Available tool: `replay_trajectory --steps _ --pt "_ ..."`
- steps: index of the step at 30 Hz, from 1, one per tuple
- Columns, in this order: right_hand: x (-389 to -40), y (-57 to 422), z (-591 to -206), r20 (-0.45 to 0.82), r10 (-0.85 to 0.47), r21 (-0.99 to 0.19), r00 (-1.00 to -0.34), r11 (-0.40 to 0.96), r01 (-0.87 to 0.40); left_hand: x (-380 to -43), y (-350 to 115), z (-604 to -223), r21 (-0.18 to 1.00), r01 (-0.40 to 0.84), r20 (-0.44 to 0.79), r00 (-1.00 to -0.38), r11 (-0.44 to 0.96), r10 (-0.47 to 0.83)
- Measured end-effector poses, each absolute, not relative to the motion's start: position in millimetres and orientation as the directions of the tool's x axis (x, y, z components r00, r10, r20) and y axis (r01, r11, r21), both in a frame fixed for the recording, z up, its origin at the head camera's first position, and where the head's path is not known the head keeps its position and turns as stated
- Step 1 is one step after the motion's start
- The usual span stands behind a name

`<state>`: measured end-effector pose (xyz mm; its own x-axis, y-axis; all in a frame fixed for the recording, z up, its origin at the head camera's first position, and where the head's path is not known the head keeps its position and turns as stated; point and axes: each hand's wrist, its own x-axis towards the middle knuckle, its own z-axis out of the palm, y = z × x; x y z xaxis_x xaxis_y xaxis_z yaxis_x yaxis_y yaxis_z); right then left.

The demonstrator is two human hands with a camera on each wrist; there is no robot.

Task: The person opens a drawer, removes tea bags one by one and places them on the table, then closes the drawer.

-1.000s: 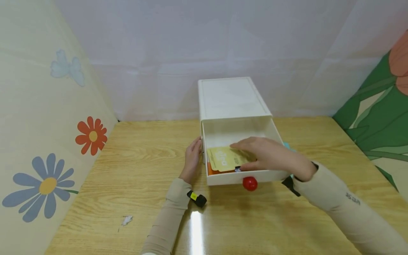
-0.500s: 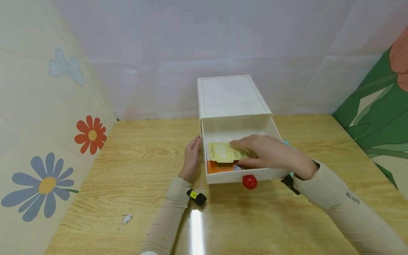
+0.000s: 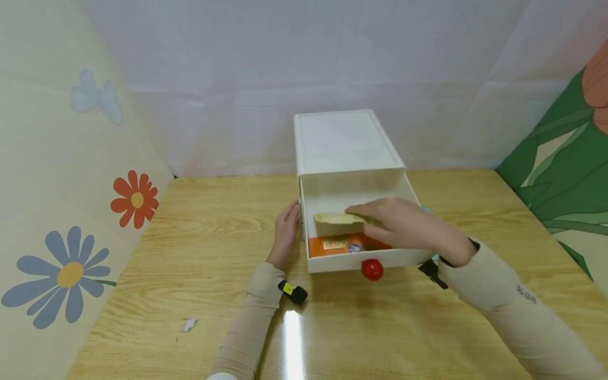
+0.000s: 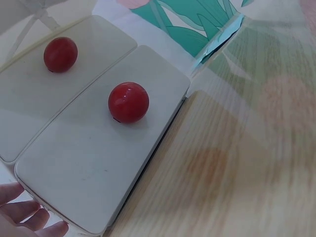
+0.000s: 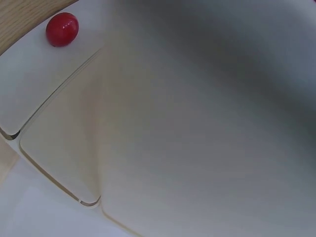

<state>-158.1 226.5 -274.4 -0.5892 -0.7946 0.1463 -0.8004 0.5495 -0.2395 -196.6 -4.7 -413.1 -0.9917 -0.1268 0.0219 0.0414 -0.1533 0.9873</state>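
Note:
A white drawer cabinet [image 3: 349, 140] stands on the table with its upper drawer [image 3: 332, 264] pulled out. My right hand [image 3: 396, 221] reaches into that drawer and pinches a pale yellow flat box [image 3: 338, 219], its near edge tilted up. An orange box [image 3: 320, 247] with printed lettering lies on the drawer floor below it. My left hand [image 3: 286, 232] rests against the cabinet's left side; in the left wrist view its fingers [image 4: 22, 210] touch the edge beside the lower drawer front [image 4: 98, 148]. The right wrist view does not show the right hand's fingers.
A red round knob [image 3: 372, 269] sticks out from the pulled-out drawer's front. Part of a light blue thing [image 3: 426, 210] shows right of the cabinet. A white mark [image 3: 189, 324] lies on the wooden table [image 3: 228, 211]. A pale curtain [image 3: 228, 95] hangs behind.
The yellow box has tipped up from lying nearly flat, with its near edge rising, and more of the orange box shows. My right hand has risen slightly; the left stays put.

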Motion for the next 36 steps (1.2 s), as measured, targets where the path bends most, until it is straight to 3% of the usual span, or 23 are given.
replay_trajectory --steps 20,36 --pt "-158.2 227.7 -271.6 0.278 -0.739 -0.275 -0.613 0.550 -0.788 -198.6 -4.1 -412.4 0.993 0.055 0.040 -0.990 -0.105 -0.134" --pt "-156.6 237.9 -267.8 0.487 -0.664 -0.225 -0.568 0.533 -0.816 -195.0 -7.3 -410.7 0.997 0.063 0.057 -0.994 -0.054 -0.098"
